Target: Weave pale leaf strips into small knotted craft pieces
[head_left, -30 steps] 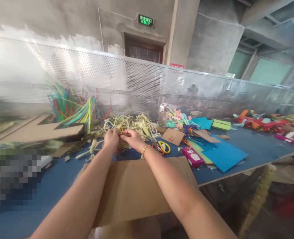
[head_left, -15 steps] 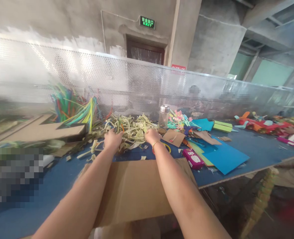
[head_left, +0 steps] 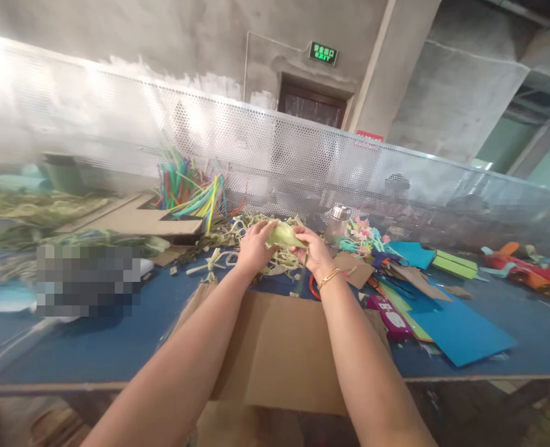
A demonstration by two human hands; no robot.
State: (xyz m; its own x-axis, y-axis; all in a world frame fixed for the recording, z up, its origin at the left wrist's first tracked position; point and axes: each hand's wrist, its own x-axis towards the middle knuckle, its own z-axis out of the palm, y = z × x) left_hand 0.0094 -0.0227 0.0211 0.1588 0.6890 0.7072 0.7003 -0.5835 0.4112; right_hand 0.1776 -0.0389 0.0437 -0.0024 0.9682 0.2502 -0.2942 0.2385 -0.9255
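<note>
My left hand (head_left: pixel 252 249) and my right hand (head_left: pixel 313 251) are both closed on a light green piece of paper (head_left: pixel 284 235), held between them just above a heap of pale green paper strips (head_left: pixel 275 261) on the blue table (head_left: pixel 117 344). A gold bracelet sits on my right wrist. Under my forearms lies a brown cardboard sheet (head_left: pixel 279 347).
A bundle of coloured straws (head_left: pixel 191 189) and a cardboard box (head_left: pixel 139 220) stand to the left. A glass jar (head_left: pixel 336 225), red-handled scissors (head_left: pixel 313 287), a pink box (head_left: pixel 391 318) and blue and green paper sheets (head_left: pixel 461 332) lie to the right. A perforated metal screen (head_left: pixel 303 161) backs the table.
Both hands were down in the strip heap, the right one reaching right; now they have come together and lifted a green piece of paper. The camera has swung left.
</note>
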